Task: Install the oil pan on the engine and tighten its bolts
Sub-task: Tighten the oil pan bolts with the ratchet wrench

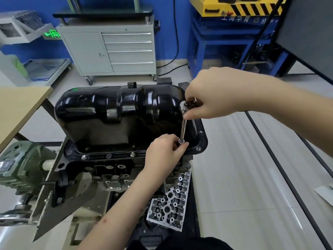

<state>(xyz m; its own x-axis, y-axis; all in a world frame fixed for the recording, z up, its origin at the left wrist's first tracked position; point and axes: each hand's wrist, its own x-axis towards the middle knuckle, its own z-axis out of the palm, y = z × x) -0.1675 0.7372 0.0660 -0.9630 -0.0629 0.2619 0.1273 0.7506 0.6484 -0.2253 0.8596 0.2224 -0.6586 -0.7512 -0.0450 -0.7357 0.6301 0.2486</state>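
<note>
Two hands on one tool: the black oil pan (pixel 115 112) sits upside-down on the engine block (pixel 100 170), bolts (pixel 83 156) showing along its near flange. Right hand (pixel 210 94) has its fingers wrapped round the ratchet head (pixel 184 106), left hand (pixel 162 154) pinches the socket extension (pixel 182 130) low at the flange corner. Cylinder head (pixel 171 199) lies below, grey tool cabinet (pixel 111 49) stands behind.

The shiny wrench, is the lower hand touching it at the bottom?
Touching. The head view shows the left hand pinching the bottom end of the wrench by the black oil pan, fingertips wrapped against the metal.
</note>
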